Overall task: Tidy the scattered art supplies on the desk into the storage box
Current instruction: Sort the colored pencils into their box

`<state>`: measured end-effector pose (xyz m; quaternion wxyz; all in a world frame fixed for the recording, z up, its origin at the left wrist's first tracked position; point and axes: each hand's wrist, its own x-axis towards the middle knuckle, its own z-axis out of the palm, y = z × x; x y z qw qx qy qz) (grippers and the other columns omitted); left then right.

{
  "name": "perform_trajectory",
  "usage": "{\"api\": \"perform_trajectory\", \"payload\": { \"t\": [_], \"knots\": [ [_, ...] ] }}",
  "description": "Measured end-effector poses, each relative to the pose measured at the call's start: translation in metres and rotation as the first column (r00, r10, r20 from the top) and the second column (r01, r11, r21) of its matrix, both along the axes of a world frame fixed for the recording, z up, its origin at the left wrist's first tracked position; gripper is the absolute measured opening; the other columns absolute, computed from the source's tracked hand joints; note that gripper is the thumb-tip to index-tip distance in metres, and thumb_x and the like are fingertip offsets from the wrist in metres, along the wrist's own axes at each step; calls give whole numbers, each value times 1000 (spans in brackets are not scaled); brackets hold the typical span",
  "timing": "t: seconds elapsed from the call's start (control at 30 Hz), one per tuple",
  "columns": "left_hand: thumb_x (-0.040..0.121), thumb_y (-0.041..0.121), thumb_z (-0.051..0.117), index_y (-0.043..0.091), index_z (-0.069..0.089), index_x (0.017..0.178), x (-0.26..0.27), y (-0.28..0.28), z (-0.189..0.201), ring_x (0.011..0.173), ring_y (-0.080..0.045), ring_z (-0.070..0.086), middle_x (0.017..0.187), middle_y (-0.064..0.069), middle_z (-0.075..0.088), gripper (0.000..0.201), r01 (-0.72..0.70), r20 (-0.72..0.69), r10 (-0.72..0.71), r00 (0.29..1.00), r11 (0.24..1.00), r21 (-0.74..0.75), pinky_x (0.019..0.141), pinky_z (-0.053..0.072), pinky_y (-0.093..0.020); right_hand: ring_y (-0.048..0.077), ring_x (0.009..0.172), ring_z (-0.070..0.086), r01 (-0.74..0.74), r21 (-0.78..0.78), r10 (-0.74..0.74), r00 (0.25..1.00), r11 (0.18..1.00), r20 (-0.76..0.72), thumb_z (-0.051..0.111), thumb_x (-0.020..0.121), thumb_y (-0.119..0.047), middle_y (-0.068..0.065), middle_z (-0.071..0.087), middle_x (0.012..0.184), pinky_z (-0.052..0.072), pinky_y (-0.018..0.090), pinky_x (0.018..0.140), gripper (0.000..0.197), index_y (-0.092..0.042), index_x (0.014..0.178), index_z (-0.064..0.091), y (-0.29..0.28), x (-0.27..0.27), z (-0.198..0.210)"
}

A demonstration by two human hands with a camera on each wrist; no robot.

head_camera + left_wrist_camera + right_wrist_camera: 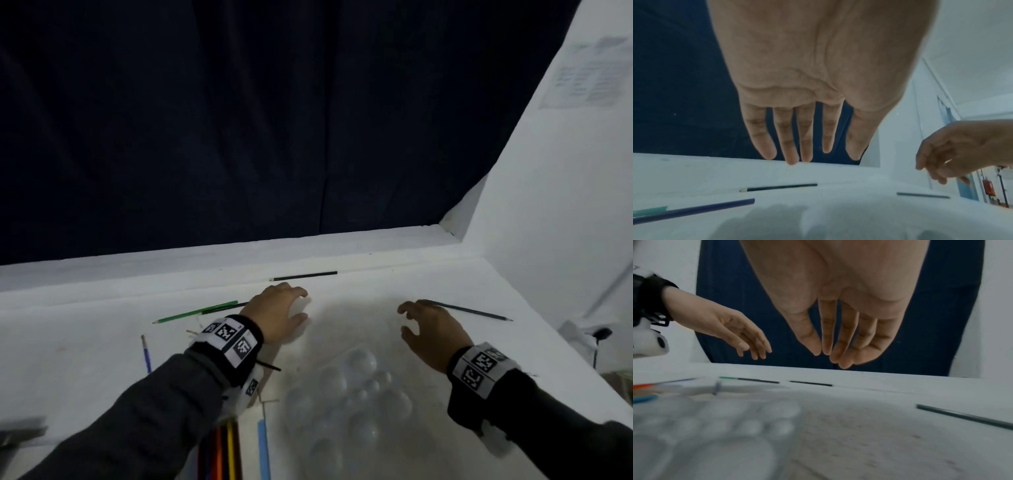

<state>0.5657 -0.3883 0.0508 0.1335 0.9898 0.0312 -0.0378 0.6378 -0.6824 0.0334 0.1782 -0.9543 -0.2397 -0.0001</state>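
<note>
- Head view: both hands are hovering empty with fingers loosely spread over the tabletop point(102, 342); the black pencil point(303, 275) is lying crosswise just beyond the left hand point(277, 313), while the dark pencil point(472, 311) is slanting away beside the right hand point(433, 330).
- Left wrist view: the black pencil point(781, 187) is lying ahead, below the straight fingers point(791, 146).
- Right wrist view: the dark pencil point(962, 416) is lying off to the right.
- No storage box is showing.

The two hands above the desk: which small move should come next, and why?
Probably the left hand should reach forward to the black pencil just beyond its fingertips and pinch it. Both hands hold nothing, the right hand too, and loose pencils lie on the desk.
</note>
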Motion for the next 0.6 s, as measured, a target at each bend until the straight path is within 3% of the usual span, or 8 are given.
{"api": "perform_trajectory", "payload": {
  "t": [0.1, 0.23, 0.5, 0.6],
  "knots": [
    [97, 41, 51, 25, 40, 145, 42, 6, -11, 136, -25, 38, 147, -2, 42, 52, -17, -58, 21, 998, 998, 58, 110, 37, -42, 23, 124, 49, 35, -169, -42, 998, 985, -36, 50, 94, -29, 1, 52, 136, 45, 34, 98, 45, -21, 138, 46, -13, 35, -7],
    [96, 42, 49, 23, 36, 147, 83, 16, -26, 136, -27, 36, 150, -2, 38, 56, -53, -106, 67, 992, 990, 127, 109, 37, -43, 21, 136, 37, 86, -307, -117, 990, 948, -83, 43, 96, -25, -1, 41, 147, 41, 35, 104, 47, -18, 142, 39, -25, 68, -12],
    [93, 42, 47, 23, 42, 139, 113, 31, -45, 131, -26, 38, 145, 0, 36, 50, -85, -171, 135, 976, 959, 270, 102, 38, -45, 24, 117, 57, 131, -455, -187, 979, 881, -80, 41, 92, -8, 4, 57, 127, 47, 28, 93, 39, -15, 128, 54, -25, 95, -25],
    [92, 36, 46, 22, 44, 136, 113, 30, -49, 129, -26, 38, 142, -1, 37, 46, -99, -142, 145, 979, 953, 286, 98, 36, -45, 24, 109, 61, 115, -525, -162, 986, 843, -44, 41, 92, -5, 5, 60, 118, 48, 27, 86, 30, -14, 114, 59, -18, 94, -23]
  ]
}}
